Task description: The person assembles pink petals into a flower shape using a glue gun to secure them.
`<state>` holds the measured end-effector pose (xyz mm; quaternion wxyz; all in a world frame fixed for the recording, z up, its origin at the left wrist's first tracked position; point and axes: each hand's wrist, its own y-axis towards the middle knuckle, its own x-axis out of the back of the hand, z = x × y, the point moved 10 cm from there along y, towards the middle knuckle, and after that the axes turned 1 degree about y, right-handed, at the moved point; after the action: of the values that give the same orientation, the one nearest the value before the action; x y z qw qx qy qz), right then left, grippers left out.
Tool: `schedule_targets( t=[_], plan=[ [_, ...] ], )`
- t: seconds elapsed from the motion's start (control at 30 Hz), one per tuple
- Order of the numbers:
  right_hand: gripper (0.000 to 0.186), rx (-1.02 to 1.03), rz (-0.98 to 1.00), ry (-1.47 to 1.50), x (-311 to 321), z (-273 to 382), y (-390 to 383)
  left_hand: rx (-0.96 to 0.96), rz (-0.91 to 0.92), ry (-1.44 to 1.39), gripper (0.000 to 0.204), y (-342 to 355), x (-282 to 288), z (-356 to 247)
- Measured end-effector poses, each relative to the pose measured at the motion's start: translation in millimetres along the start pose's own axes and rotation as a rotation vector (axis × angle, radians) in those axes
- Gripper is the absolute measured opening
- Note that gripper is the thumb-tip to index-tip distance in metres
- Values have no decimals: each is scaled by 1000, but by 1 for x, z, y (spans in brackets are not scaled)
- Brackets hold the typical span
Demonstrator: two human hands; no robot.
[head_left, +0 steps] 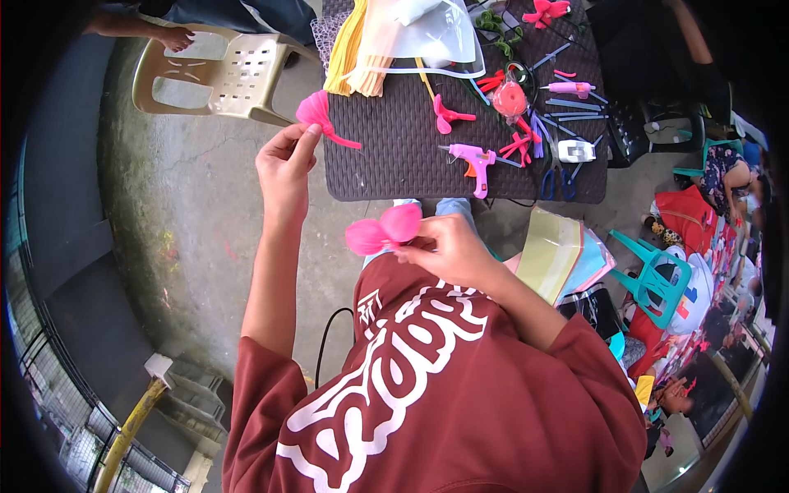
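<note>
My left hand (286, 164) is raised by the table's left edge, its thumb and fingers pinched on a pink pipe-cleaner petal (314, 110) with a short stem pointing right. Closer to my body, my right hand (452, 248) grips a pink two-petal piece (385, 230) between thumb and fingers; its two rounded lobes point left and up. The two pink pieces are apart. On the dark woven-pattern table (378, 164) lies another pink petal piece (448, 113). A pink hot glue gun (473, 164) rests at the near edge, its nozzle to the left.
Yellow pipe cleaners (348, 49) and a clear plastic bag (436, 41) are at the far left of the table. Blue scissors (557, 182), a second glue gun (570, 88), a pink roll (509, 99) and glue sticks crowd its right. A beige chair (238, 78) stands left, near another person.
</note>
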<state>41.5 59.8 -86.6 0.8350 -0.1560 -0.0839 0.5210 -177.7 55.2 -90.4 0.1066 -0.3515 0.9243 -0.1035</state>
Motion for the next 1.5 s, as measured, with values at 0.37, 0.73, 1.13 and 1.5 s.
schedule_targets(
  t=[0.37,0.73,1.13,1.5],
  plan=[
    [16,-21,-167,526,47,43,-39,-77,-31,122,11,-4,-35,-8],
    [15,54,185,549,-18,59,-32,298,7,-395,6,33,-58,14],
    [10,327,-553,355,92,91,-53,-105,18,63,8,6,-74,-59],
    [18,412,-635,394,111,94,-42,-213,173,139,8,-46,-120,-87]
  ],
)
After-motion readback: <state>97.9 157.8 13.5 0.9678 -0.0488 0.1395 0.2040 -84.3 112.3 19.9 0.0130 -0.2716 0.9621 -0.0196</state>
